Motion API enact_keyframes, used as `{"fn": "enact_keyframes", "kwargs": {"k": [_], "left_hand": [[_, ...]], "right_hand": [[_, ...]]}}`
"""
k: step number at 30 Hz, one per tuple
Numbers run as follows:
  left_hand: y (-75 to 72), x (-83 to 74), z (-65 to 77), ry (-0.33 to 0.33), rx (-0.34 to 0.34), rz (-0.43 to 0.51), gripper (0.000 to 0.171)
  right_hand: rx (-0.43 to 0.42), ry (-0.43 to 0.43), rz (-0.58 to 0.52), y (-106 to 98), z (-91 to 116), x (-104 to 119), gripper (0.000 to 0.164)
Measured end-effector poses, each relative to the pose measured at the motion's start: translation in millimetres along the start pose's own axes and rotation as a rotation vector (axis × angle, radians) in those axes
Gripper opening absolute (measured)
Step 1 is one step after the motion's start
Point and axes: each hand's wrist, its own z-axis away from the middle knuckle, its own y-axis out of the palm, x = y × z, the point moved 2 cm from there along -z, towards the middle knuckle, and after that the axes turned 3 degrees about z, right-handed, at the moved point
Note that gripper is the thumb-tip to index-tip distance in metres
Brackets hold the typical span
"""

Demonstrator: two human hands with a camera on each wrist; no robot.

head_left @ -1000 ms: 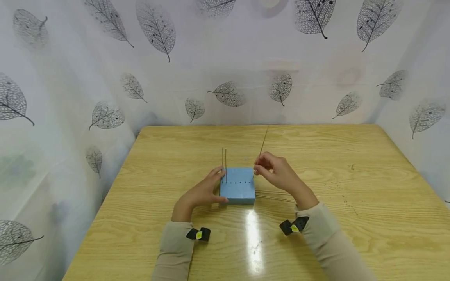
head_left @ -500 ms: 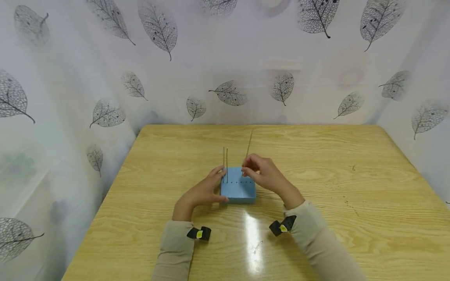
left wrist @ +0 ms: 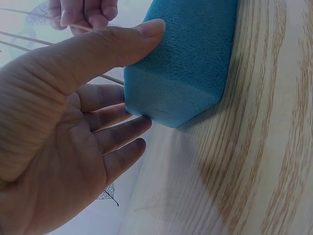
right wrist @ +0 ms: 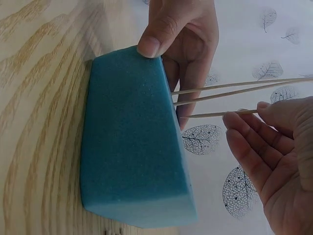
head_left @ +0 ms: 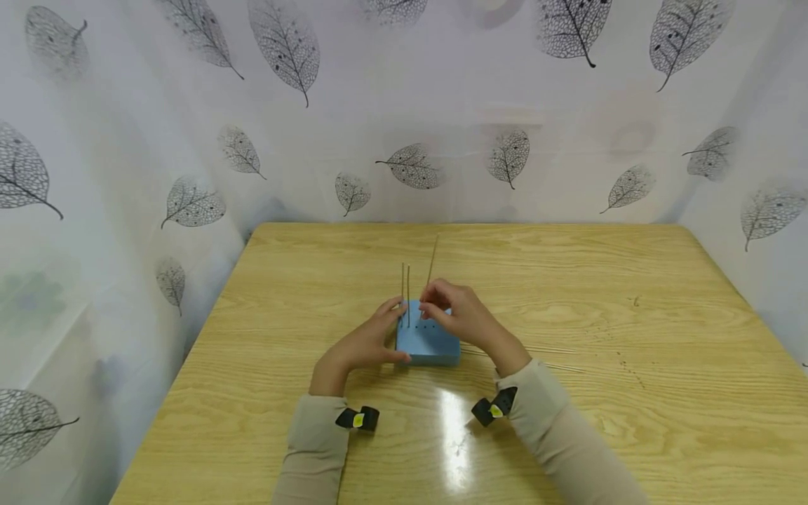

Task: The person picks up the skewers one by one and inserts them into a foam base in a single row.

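Note:
A blue foam block (head_left: 429,347) with a row of small holes in its top lies on the wooden table. My left hand (head_left: 362,344) grips its left end, thumb on the near face and fingers round the far side. Two thin bamboo skewers (head_left: 408,291) stand upright in the block near that hand. Between thumb and fingertips, my right hand (head_left: 470,319) pinches a third skewer (right wrist: 203,115), which leans slightly. In the right wrist view its pointed lower end is right at the block's top, beside the two standing skewers. In the head view the right fingers hide that end.
Several loose skewers (head_left: 549,365) lie on the table (head_left: 631,421) to the right of the block, partly under the right forearm. Behind the table hangs a white curtain (head_left: 435,84) printed with leaves.
My right hand has carried its skewer leftward, from the block's right edge to over the holes beside the standing skewers. The left hand and the block have stayed put.

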Motion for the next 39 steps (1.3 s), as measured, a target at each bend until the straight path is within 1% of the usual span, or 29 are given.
{"fn": "enact_keyframes", "kwargs": {"k": [5, 11, 17, 20, 27, 34, 39], "left_hand": [[0.2, 0.0, -0.1, 0.001, 0.0, 0.011, 0.09], [0.1, -0.1, -0.1, -0.002, 0.002, 0.007, 0.09], [-0.4, -0.4, -0.1, 0.0, 0.001, 0.007, 0.09], [-0.2, -0.3, 0.0, 0.003, 0.003, 0.006, 0.091], [0.1, -1.5, 0.0, -0.003, 0.006, 0.006, 0.091], [0.1, -5.3, -0.5, -0.014, 0.005, 0.011, 0.09], [1.1, -3.5, -0.7, -0.024, 0.008, -0.001, 0.09]], "right_hand": [[0.023, 0.024, 0.021, 4.6, -1.1, -2.0, 0.004], [0.06, 0.073, 0.101, 9.7, 0.9, -3.8, 0.003], [0.053, 0.071, 0.149, 14.2, 1.4, -6.8, 0.004], [0.06, 0.073, 0.163, 16.8, 2.0, -9.5, 0.005], [0.103, 0.119, 0.171, 22.5, 5.2, -15.8, 0.005], [0.112, 0.1, 0.201, 23.9, 6.0, -16.1, 0.005], [0.111, 0.12, 0.202, 23.8, 6.8, -15.3, 0.004]]}}
